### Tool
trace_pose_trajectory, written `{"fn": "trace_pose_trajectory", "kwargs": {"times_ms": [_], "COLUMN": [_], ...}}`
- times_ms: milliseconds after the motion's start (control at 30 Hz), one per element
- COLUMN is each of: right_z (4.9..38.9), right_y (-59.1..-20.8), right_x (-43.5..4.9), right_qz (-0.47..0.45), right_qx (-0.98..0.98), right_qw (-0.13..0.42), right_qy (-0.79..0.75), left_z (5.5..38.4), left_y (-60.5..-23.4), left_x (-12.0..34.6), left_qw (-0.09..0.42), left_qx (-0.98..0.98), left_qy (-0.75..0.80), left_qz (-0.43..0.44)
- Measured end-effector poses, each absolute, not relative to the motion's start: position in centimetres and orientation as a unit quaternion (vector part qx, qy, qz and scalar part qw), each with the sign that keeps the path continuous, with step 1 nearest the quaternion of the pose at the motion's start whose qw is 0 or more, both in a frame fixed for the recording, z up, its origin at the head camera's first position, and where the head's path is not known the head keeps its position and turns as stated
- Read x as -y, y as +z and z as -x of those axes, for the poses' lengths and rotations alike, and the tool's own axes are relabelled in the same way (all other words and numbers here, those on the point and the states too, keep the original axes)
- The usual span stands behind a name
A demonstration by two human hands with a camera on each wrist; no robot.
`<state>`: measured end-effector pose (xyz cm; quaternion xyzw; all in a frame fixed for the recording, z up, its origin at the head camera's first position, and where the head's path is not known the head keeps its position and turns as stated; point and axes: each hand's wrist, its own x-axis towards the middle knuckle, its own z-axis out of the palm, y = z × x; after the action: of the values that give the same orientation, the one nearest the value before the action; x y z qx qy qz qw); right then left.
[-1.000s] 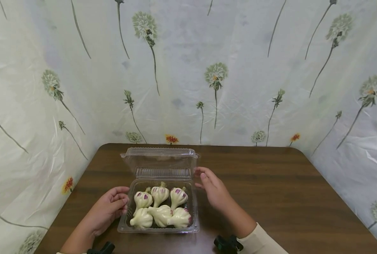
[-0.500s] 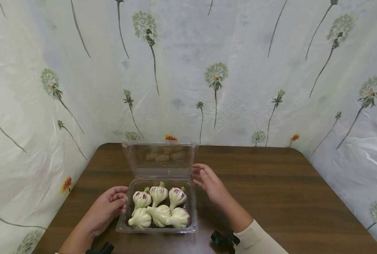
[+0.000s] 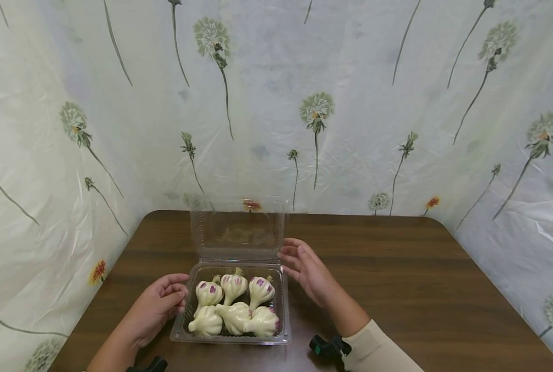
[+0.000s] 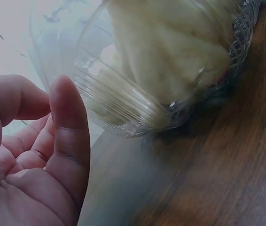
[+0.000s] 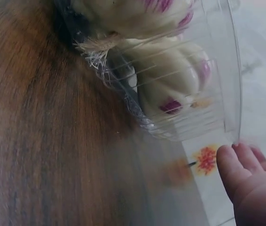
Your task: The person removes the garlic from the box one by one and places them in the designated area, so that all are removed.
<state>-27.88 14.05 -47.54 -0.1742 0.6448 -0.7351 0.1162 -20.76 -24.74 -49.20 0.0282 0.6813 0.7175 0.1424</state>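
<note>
Head POV looks fwd/down from above; wrist POVs, v. close, share same clear box [image 3: 230,339] from L/R.

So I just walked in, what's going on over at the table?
A person has both hands at a clear plastic box of six garlic bulbs on a brown table. The lid stands open at the back. The left hand is at the box's left edge, though whether it grips is unclear. The right hand, fingers extended, is by the back right corner, near the lid.
</note>
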Motion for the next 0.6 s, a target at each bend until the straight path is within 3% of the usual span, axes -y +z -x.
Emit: {"fn": "trace_pose_trajectory", "kwargs": {"times_ms": [600], "right_z": [28.8], "right_y": [-48.7], "right_x": [-14.4], "right_qz": [0.147], "right_qx": [-0.616], "right_qw": [0.162], "right_qy": [-0.757], "left_z": [20.8], "left_y": [-49.2], "left_x": [24.5], "left_qw": [0.142], "left_qx": [-0.681], "left_qy": [0.718], "left_qz": [-0.03]}}
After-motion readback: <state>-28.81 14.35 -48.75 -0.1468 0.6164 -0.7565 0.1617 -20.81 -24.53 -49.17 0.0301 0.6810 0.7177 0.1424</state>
